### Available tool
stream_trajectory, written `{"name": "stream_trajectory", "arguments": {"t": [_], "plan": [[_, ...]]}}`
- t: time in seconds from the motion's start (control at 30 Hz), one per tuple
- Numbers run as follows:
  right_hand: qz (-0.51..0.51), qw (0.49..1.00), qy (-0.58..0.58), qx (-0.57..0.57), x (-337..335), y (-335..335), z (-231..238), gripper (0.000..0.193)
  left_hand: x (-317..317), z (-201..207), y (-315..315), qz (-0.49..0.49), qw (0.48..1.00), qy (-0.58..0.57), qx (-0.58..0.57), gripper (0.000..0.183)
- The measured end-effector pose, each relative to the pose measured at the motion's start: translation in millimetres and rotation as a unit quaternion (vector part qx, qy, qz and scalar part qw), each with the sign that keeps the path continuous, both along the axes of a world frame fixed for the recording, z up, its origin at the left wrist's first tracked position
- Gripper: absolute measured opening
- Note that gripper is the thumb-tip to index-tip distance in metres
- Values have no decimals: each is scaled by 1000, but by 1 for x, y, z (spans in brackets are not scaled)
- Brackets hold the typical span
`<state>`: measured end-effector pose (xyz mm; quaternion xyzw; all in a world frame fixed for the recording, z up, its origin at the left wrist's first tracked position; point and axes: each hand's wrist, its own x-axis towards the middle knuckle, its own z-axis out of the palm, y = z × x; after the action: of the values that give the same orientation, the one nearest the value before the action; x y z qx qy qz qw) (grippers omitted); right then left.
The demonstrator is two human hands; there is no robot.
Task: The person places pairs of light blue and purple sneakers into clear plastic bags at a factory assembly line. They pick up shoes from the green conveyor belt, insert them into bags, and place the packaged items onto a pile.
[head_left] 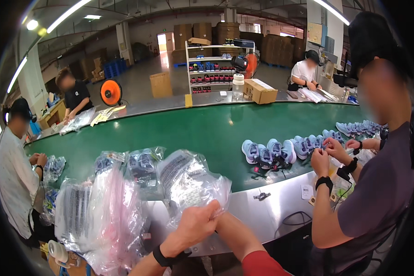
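Observation:
My left hand (200,223), with a black band at the wrist, is closed on the edge of a clear printed plastic bag (183,177). The bag puffs out beyond my fingers, over the table's metal edge and the green belt. A pale, patterned shape shows through the film, but I cannot make out what it is. My right forearm (237,237), below a red sleeve, crosses behind my left hand to the bag's near end. My left hand and the film hide the right fingers. Left of the bag, a bagged pair of shoes (142,162) lies on the belt.
A tall heap of plastic bags (108,209) stands on my left. Light-blue shoes (273,149) line the green belt (193,131) on the right, where a co-worker (377,184) sits close. Cables (295,217) and a small dark clip (262,196) lie on the metal edge.

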<state>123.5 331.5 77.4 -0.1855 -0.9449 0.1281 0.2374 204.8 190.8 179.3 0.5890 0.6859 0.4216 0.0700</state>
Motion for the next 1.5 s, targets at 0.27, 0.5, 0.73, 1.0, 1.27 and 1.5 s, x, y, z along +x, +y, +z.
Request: {"name": "stream_trajectory", "arguments": {"t": [0.27, 0.5, 0.73, 1.0, 1.27, 1.5], "plan": [[31, 994, -96, -52, -32, 44, -19, 34, -14, -20, -15, 125, 952, -271, 66, 18], [103, 862, 2, -497, 98, 2, 6, 43, -38, -50, -43, 208, 798, -531, 195, 12], [236, 795, 55, -557, 156, -67, 34, 26, -31, -62, -41, 186, 803, -540, 171, 11], [-87, 970, 222, -34, 169, -45, 53, 20, -43, -39, -76, 208, 855, -396, 263, 21], [184, 928, 180, -268, 131, -43, -103, 17, 31, -54, -50, -20, 991, -104, 80, 7], [101, 994, -43, -26, 158, -62, -1, 23, 90, -50, -66, -350, 936, 11, -40, 17]]}}
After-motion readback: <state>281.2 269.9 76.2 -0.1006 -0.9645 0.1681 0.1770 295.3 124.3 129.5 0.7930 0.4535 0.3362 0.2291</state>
